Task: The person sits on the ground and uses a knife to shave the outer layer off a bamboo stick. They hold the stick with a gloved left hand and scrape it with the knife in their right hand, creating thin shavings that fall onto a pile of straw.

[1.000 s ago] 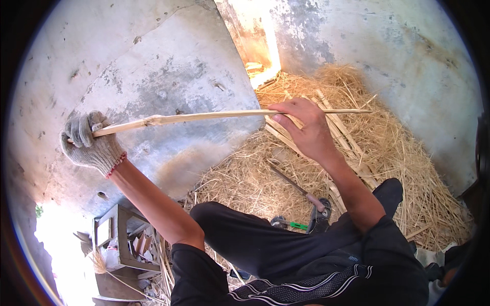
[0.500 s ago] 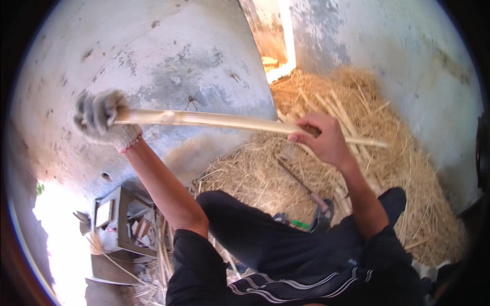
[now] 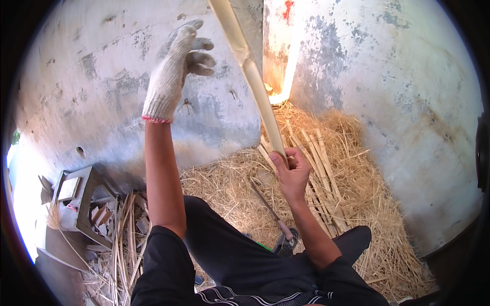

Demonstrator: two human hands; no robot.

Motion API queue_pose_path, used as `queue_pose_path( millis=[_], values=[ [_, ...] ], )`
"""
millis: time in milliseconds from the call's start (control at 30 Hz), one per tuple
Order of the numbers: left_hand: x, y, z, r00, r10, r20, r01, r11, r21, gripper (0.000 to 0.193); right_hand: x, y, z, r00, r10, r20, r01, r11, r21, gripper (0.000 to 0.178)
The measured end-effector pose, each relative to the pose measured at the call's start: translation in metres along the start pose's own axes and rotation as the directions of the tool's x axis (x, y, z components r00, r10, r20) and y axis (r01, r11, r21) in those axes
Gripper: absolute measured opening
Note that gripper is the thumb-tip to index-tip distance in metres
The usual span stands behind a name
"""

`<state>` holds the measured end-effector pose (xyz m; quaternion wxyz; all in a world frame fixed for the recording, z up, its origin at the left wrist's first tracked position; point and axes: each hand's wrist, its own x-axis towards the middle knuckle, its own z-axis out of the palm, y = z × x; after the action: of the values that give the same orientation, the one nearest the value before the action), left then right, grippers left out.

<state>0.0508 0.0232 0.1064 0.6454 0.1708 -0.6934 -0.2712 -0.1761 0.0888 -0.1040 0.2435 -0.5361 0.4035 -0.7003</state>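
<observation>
Head view: a long pale stick is held upright at its low end by the bare right hand, fingers wrapped tight. The gloved left hand is lifted beside it, fingers apart, touching nothing. A firm grip is needed above the straw.

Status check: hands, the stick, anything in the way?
Left hand, gloved, open, off the stick. Right hand, bare, shut on bamboo strip, upright. Knife on straw below.

Open air between hands, concrete wall close behind.
</observation>
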Motion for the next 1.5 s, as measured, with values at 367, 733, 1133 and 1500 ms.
queue_pose_path(
  millis=[367,733,1133,1500],
  values=[
    [-0.009,0.014,0.009,0.999,-0.048,-0.008,0.048,0.967,0.249,0.049,-0.037,0.029,0.036,0.944,0.026,0.33,-0.121,0.955,0.27,0.027],
    [0.004,-0.016,0.013,0.836,-0.041,-0.547,0.212,0.944,0.254,0.035,-0.041,0.021,0.035,0.764,0.066,0.641,-0.22,0.962,0.163,0.038],
    [0.004,-0.017,0.026,0.877,0.094,-0.472,0.019,0.973,0.229,0.034,-0.044,0.043,0.029,0.838,0.115,0.533,-0.209,0.971,0.119,0.051],
    [-0.037,-0.073,0.02,0.91,0.091,-0.403,0.116,0.88,0.46,0.034,-0.053,0.277,-0.118,0.146,0.976,0.162,-0.391,0.207,-0.897,0.04]
  ],
)
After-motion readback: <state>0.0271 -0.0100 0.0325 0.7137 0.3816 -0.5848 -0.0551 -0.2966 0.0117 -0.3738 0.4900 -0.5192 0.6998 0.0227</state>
